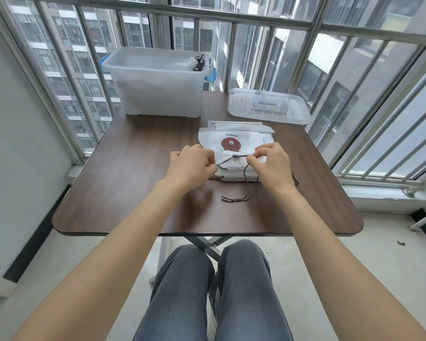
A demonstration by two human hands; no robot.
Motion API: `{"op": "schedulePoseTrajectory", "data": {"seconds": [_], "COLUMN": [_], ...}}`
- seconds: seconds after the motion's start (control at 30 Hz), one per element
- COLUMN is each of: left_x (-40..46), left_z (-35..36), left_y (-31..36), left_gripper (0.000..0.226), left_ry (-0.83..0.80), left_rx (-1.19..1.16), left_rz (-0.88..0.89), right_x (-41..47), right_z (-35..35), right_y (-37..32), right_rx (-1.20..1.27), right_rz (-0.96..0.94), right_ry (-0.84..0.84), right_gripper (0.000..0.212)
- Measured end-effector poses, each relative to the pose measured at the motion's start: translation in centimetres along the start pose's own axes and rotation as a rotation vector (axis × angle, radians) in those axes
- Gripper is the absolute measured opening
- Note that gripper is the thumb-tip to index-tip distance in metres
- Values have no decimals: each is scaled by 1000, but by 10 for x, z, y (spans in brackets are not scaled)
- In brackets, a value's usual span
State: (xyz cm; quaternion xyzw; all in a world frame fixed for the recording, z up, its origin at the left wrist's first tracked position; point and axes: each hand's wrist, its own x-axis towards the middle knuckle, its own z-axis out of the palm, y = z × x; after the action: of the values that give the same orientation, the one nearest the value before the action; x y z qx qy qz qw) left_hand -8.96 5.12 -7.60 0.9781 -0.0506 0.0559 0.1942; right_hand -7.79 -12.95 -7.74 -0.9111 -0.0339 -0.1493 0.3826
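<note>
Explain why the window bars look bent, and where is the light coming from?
Head view: the wide-angle lens bows the window bars near the edges; daylight through them gives the table a soft sheen and smeared reflections under the arms; the left hand and right hand, pinching the cord, look slightly soft.

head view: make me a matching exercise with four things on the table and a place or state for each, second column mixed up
Column one:
1. storage bin
2. lid
3. cord
4. white bag

Column two:
a. lies flat at the far right of the table
b. pinched by the left hand and the right hand
c. stands uncovered at the far left
d. lies with a red-brown round print facing up

Pairs: 1-c, 2-a, 3-b, 4-d
</note>
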Motion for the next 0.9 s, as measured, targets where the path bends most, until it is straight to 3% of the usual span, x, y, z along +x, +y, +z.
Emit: {"op": "schedulePoseTrajectory", "data": {"seconds": [0.07,0.17,0.3,0.43,0.57,0.7,0.9], "left_x": [-1,-3,-7,-7,-9,-9,-10], "left_z": [3,2,-6,-12,-12,-10,1], "left_y": [-2,-4,3,14,18,23,30], "left_gripper": [10,13,19,28,29,25,27], "left_ry": [-88,-175,-123,-61,-122,-166,-73], "left_rx": [-90,-414,-1002,-1533,-1693,-1799,-1611], "left_rz": [-27,-112,-264,-389,-367,-280,-251], "right_x": [0,1,2,0,0,4,5], "right_z": [-3,-7,-9,-3,-1,-4,-11], "right_y": [-5,-11,-10,-5,-7,-8,-8], "right_rx": [73,236,571,578,562,729,1126], "right_rz": [27,101,284,334,339,432,600], "right_ry": [-8,-46,-135,-128,-122,-144,-139], "right_gripper": [11,10,22,25,24,17,12]}}
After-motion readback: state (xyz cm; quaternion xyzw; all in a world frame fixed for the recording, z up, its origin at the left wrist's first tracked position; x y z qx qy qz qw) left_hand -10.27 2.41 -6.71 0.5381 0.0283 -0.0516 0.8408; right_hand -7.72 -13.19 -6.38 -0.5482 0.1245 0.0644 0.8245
